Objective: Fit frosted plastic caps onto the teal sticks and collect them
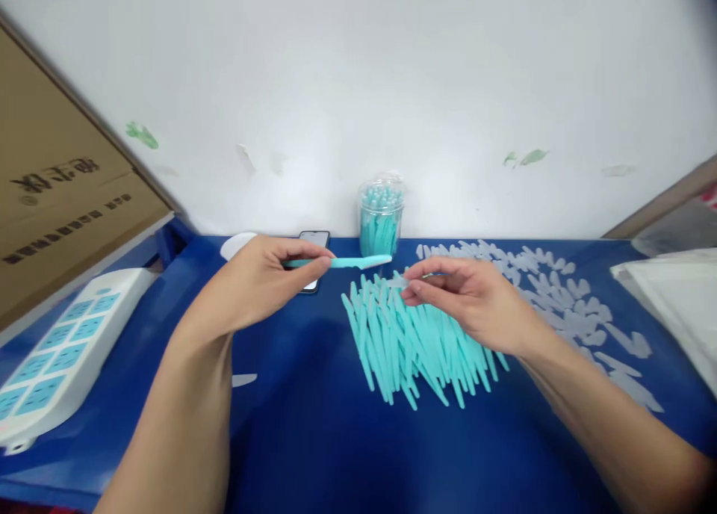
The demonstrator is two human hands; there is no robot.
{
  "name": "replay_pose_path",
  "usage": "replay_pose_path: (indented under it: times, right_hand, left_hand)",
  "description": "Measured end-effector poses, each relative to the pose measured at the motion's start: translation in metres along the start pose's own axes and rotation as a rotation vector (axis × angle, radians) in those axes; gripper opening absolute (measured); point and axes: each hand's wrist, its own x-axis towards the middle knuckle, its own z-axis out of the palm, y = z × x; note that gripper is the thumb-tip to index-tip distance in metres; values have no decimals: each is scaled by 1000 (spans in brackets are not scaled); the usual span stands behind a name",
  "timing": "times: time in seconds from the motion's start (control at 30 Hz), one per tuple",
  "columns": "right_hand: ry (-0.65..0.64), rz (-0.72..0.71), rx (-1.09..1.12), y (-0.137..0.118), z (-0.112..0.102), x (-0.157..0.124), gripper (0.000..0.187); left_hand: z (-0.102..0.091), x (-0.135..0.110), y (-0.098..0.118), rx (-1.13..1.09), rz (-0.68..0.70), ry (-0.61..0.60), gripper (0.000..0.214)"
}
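Observation:
My left hand (280, 275) pinches the handle of a turquoise eyebrow razor (352, 262), its blade end pointing right. Between the thumb and fingertips of my right hand (464, 293) is a small translucent blade cap (397, 282), apart from the razor. Below both hands lies a heap of turquoise razors (414, 342) on the blue table. Many loose translucent caps (565, 305) are spread to the right, partly behind my right hand. A clear round tub (382, 215) behind the heap holds upright turquoise razors.
A phone (314, 237) lies behind my left hand, beside a white round piece (238, 243). One loose cap (244, 380) is by my left forearm. A power strip (72, 342) and a cardboard box (67, 178) stand left. A white package (680, 297) is at right; a pale wall (358, 88) rises behind.

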Motion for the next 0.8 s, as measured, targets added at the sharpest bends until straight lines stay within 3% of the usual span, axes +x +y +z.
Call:
replay_pose_path:
  times: [0.13, 0.47, 0.63, 0.8]
  right_hand:
    - [75, 19, 113, 18, -22, -15, 28]
    - [70, 89, 76, 17, -20, -15, 18]
    - [54, 93, 51, 22, -20, -14, 18]
    - [24, 121, 45, 24, -25, -17, 19]
  left_hand:
    - [24, 4, 10, 8, 98, -21, 34]
    - [53, -5, -8, 53, 272, 61, 18]
    - [60, -2, -5, 56, 310, 5, 18]
    - [59, -1, -9, 84, 318, 25, 14]
